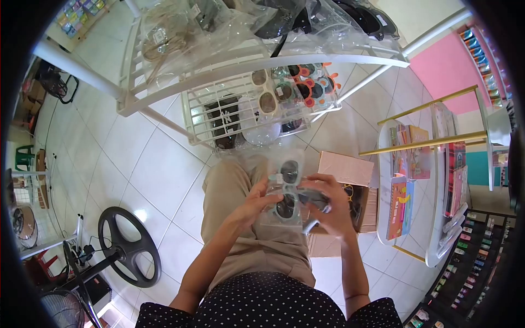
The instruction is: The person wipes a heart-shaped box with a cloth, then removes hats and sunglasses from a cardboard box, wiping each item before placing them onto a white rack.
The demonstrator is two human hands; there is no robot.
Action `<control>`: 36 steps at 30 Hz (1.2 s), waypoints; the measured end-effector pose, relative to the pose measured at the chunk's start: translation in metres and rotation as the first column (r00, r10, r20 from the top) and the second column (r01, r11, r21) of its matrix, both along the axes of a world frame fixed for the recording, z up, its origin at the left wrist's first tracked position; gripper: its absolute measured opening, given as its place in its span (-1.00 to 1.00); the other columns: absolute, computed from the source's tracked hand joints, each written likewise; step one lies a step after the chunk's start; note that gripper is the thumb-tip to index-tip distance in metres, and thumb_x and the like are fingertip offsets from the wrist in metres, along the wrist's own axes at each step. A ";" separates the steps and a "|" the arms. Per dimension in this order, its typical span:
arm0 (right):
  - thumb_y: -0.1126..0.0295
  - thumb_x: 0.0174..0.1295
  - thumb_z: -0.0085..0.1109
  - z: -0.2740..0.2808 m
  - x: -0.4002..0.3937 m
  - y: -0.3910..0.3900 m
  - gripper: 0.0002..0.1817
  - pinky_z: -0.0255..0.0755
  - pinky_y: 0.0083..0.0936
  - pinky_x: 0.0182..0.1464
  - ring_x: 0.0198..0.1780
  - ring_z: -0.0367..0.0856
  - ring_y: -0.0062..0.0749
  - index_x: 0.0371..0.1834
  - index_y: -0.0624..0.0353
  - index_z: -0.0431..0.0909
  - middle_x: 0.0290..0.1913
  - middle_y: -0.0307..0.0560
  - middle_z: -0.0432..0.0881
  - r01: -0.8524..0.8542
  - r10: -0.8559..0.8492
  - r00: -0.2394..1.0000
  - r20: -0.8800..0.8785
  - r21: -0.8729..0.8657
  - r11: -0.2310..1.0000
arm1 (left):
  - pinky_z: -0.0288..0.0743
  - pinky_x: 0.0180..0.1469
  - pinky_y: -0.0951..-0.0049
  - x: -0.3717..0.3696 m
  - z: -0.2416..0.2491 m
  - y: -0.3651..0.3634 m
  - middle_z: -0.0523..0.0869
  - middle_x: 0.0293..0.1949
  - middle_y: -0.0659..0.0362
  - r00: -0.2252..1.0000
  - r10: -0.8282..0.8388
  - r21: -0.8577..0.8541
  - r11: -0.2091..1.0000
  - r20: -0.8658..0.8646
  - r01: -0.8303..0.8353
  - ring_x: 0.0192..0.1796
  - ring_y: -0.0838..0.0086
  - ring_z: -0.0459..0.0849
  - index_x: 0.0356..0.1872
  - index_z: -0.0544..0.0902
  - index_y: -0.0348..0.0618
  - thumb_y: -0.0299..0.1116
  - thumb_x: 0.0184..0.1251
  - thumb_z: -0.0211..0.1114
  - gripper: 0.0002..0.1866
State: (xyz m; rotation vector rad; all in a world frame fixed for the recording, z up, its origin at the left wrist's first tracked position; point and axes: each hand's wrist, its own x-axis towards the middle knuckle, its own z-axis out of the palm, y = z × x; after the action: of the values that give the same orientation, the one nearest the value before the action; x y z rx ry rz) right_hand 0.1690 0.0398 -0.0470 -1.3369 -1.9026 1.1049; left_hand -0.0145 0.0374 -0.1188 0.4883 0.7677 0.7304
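Observation:
Over my lap, my left hand pinches a pair of pale-framed sunglasses in a clear plastic bag. Its dark round lenses lie one above the other in view, and a small white tag shows near the bridge. My right hand is closed around a second pair, dark sunglasses, beside the bagged ones. The fingers partly cover this pair. Close by my right hand, an open cardboard box stands on the floor with eyewear inside, including a yellow-rimmed pair.
Ahead is a white wire rack with bagged goods on top and several sunglasses on its lower shelf. A gold-and-white shelf with books stands at right. A black wheel-shaped base is on the tiled floor at left.

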 end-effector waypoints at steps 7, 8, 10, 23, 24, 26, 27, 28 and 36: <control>0.78 -0.10 -0.16 -0.009 -0.039 -0.021 -0.49 0.25 -0.40 0.07 0.11 0.33 -0.15 -0.01 0.19 0.40 0.15 0.03 0.27 -0.095 0.101 0.994 -0.034 0.145 0.985 | 0.24 0.06 0.54 0.004 0.002 -0.005 0.25 0.13 0.15 0.987 0.161 0.372 0.916 0.001 -0.149 0.11 0.51 0.28 0.26 -0.06 -0.12 -0.59 0.08 0.07 -0.29; 0.78 -0.10 -0.16 -0.018 -0.041 -0.019 -0.49 0.25 -0.40 0.07 0.11 0.33 -0.15 -0.01 0.19 0.40 0.15 0.03 0.27 -0.097 0.103 0.994 -0.034 0.150 0.984 | 0.26 0.04 0.56 0.006 0.001 -0.005 0.23 0.14 0.14 0.978 0.161 0.403 0.910 -0.130 -0.096 0.12 0.52 0.27 0.27 -0.08 -0.12 -0.59 0.08 0.05 -0.28; 0.80 -0.14 -0.16 -0.030 -0.044 -0.013 -0.50 0.24 -0.38 0.08 0.10 0.34 -0.14 -0.07 0.18 0.44 0.10 0.04 0.32 0.024 -0.013 0.999 -0.040 0.287 0.958 | 0.27 0.03 0.57 0.007 0.003 -0.006 0.22 0.14 0.13 0.950 0.176 0.430 0.901 -0.258 -0.050 0.12 0.52 0.26 0.27 -0.11 -0.12 -0.60 0.07 0.04 -0.27; 0.12 -0.17 0.23 -0.049 -0.084 0.142 -0.60 0.37 -0.23 -0.32 -0.30 0.50 -0.08 -0.36 0.20 0.48 -0.28 0.04 0.47 0.331 -0.510 0.785 0.352 0.458 0.825 | 0.16 0.10 0.54 -0.032 0.003 -0.022 0.29 0.10 0.17 0.846 0.454 0.358 0.867 -0.281 -0.347 0.12 0.48 0.27 0.21 0.10 -0.25 -0.59 -0.06 0.11 -0.31; 0.12 -0.17 0.23 -0.055 -0.086 0.150 -0.60 0.37 -0.23 -0.32 -0.30 0.50 -0.08 -0.36 0.20 0.48 -0.28 0.04 0.47 0.315 -0.501 0.798 0.335 0.476 0.821 | 0.15 0.11 0.53 -0.036 0.003 -0.022 0.31 0.07 0.17 0.813 0.478 0.353 0.863 -0.334 -0.362 0.11 0.48 0.28 0.20 0.12 -0.25 -0.58 -0.06 0.12 -0.32; 0.13 -0.18 0.23 -0.059 -0.089 0.160 -0.63 0.37 -0.23 -0.35 -0.34 0.51 -0.07 -0.43 0.21 0.50 -0.38 0.05 0.50 0.277 -0.462 0.771 0.438 0.422 0.863 | 0.14 0.11 0.53 -0.046 0.011 -0.022 0.34 0.05 0.16 0.827 0.498 0.396 0.836 -0.262 -0.379 0.11 0.47 0.28 0.17 0.17 -0.26 -0.55 -0.08 0.16 -0.34; 0.14 -0.20 0.25 -0.059 -0.090 0.160 -0.66 0.37 -0.25 -0.36 -0.36 0.51 -0.08 -0.52 0.23 0.51 -0.48 0.03 0.51 0.281 -0.465 0.777 0.424 0.428 0.859 | 0.19 0.09 0.52 -0.049 0.012 -0.025 0.38 0.01 0.16 0.805 0.535 0.411 0.815 -0.258 -0.410 0.07 0.47 0.34 0.14 0.20 -0.27 -0.55 -0.10 0.18 -0.35; 0.14 -0.20 0.25 -0.060 -0.090 0.161 -0.66 0.37 -0.25 -0.36 -0.36 0.51 -0.08 -0.52 0.23 0.51 -0.48 0.03 0.51 0.268 -0.460 0.783 0.418 0.441 0.857 | 0.23 0.06 0.52 -0.053 0.014 -0.025 0.43 -0.02 0.16 0.783 0.569 0.424 0.792 -0.253 -0.439 0.02 0.48 0.39 0.12 0.23 -0.27 -0.55 -0.11 0.21 -0.36; 0.23 -0.19 0.25 -0.059 -0.069 0.150 -0.69 0.33 -0.33 -0.41 -0.49 0.49 -0.16 -0.62 0.30 0.48 -0.56 0.04 0.52 0.264 -0.327 0.938 0.112 0.380 0.887 | 0.52 -0.37 0.38 -0.116 0.114 -0.013 0.46 -0.45 0.19 0.617 0.783 0.388 0.548 0.072 -0.741 -0.39 0.41 0.56 -0.09 0.35 -0.35 -0.39 -0.16 0.25 -0.48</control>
State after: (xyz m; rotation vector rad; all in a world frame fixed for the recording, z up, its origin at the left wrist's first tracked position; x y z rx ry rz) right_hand 0.1001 0.1895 -0.1061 -1.4805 -1.8269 0.4716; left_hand -0.1302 0.0244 -0.0044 0.5416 0.9527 1.7335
